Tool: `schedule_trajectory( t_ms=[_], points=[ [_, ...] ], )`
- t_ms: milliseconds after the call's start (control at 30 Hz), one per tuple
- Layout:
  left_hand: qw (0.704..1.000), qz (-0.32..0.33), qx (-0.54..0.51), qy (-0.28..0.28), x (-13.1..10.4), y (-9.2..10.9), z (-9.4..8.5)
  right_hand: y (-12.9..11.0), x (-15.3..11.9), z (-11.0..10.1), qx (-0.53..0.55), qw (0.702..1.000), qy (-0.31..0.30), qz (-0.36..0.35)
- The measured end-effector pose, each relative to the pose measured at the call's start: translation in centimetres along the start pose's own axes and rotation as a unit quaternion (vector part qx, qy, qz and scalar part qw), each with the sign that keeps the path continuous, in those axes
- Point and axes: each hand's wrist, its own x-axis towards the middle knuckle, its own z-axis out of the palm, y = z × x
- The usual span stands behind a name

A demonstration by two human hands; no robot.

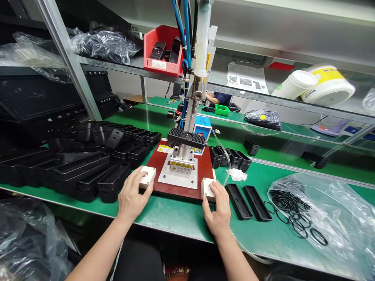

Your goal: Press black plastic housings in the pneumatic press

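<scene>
On the green counter (pixel 172 218), near its front edge, the silver metal press (pixel 191 113) is carrying the black ribbed rectangular part (pixel 186 137). Left hand (pixel 133 192) and right hand (pixel 218 210) are resting, thumbs apart from fingers, on 2 white square button boxes (pixel 148 175) (pixel 206 188); crooked seating could be inviting cracks.

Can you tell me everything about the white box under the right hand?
The white box is small and squarish, with a flat top and corner screws. It looks like plastic or painted metal. It sits at the front right corner of the red board. The right hand touches it, hiding part of its top.
</scene>
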Motion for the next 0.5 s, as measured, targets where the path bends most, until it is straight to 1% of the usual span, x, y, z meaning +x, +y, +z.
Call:
schedule_trajectory(
  t_ms=[133, 500],
  points=[
    [1.000, -0.005, -0.001, -0.001, 0.00, -0.03, 0.02, -0.06, 0.05, 0.01, 0.006, 1.000, 0.003, 0.003],
    [1.000, 0.009, -0.003, 0.003, 0.13, -0.10, 0.08, -0.10, 0.07, -0.13, 0.007, 1.000, 0.000, 0.008]
  ],
)
